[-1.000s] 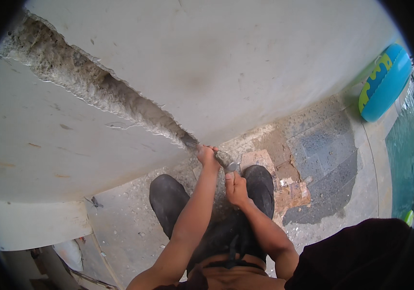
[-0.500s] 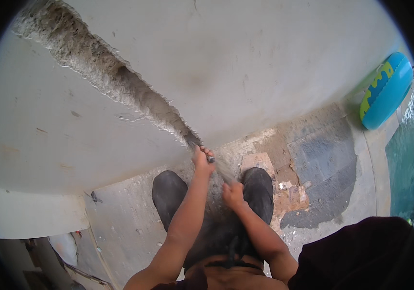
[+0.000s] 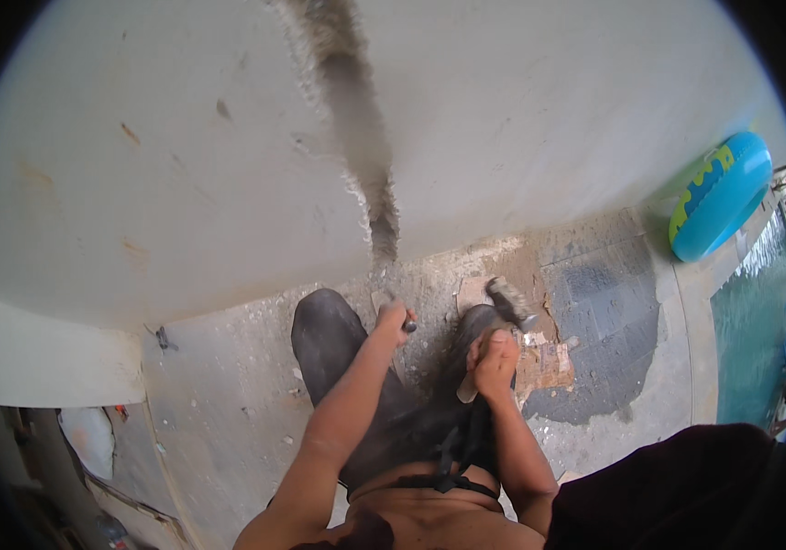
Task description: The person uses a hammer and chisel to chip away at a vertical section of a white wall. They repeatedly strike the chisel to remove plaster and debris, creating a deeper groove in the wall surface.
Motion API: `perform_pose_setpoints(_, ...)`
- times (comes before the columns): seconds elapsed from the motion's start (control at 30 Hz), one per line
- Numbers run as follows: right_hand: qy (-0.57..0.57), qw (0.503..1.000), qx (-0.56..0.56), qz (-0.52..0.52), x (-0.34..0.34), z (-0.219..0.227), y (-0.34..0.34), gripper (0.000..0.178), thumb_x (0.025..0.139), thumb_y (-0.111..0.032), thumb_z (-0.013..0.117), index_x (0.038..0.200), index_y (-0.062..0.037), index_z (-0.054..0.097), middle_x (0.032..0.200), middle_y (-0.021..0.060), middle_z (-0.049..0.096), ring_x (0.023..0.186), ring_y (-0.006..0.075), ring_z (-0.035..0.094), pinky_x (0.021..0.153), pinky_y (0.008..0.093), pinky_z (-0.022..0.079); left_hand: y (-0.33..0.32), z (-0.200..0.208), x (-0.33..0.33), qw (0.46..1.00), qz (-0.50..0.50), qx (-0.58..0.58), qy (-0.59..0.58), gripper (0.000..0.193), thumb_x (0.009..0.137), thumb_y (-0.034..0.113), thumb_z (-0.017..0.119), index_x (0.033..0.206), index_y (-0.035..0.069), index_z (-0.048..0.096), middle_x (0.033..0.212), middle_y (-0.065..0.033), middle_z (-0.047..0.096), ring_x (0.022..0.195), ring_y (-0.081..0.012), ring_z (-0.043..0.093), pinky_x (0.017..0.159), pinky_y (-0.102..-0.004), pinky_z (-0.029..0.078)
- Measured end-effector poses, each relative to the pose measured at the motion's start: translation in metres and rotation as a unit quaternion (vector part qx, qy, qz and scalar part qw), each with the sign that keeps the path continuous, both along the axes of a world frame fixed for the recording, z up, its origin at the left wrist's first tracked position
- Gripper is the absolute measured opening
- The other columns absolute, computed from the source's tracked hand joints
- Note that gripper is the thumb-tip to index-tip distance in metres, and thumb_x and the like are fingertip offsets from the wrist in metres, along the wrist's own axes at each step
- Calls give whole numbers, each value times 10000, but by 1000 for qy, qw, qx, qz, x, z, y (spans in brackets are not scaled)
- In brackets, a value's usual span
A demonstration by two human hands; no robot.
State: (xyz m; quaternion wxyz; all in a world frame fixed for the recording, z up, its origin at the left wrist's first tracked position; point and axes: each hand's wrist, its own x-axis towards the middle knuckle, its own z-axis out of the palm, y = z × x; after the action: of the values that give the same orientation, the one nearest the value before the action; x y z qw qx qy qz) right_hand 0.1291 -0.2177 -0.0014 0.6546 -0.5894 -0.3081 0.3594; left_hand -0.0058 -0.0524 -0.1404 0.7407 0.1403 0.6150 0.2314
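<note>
A rough groove is cut through the pale wall, running down to near the floor. My left hand is closed around a chisel, whose dark round end sticks out of the fist. The chisel's other end shows beyond the fingers, close below the groove's foot. Over my right knee, my right hand grips a hammer. Its head is up beyond the fist, apart from the chisel, and the handle's end pokes out beneath.
Rubble and dust cover the floor along the wall. Torn cardboard lies right of my knees, beside a dark grey patch. A blue inflatable ring leans on the wall at far right, near greenish water. A white bag is at lower left.
The view has turned, so the groove now stands nearly upright. My left hand has come down from the groove with the chisel. My right hand has swung right, lifting the hammer away.
</note>
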Motion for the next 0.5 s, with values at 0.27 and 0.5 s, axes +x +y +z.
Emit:
perform_pose_setpoints(0.27, -143, 989, -23, -4, 55, 77, 23, 436, 1026, -437, 393, 867, -46, 504, 612, 21, 494, 483, 89, 449, 436, 238, 360, 32, 179, -39, 937, -315, 147, 32, 262, 981, 271, 458, 1055, 35, 546, 612, -11, 474, 423, -106, 450, 351, -266, 367)
perform_pose_setpoints(0.5, -426, 901, -22, 78, 85, 44, 40, 287, 940, -294, 578, 945, -8, 571, 646, 106, 546, 539, 210, 533, 519, 322, 404, 46, 137, -63, 948, -278, 152, -7, 350, 1021, 319, 393, 1130, 21, 542, 557, 2, 442, 378, -95, 427, 324, -245, 349)
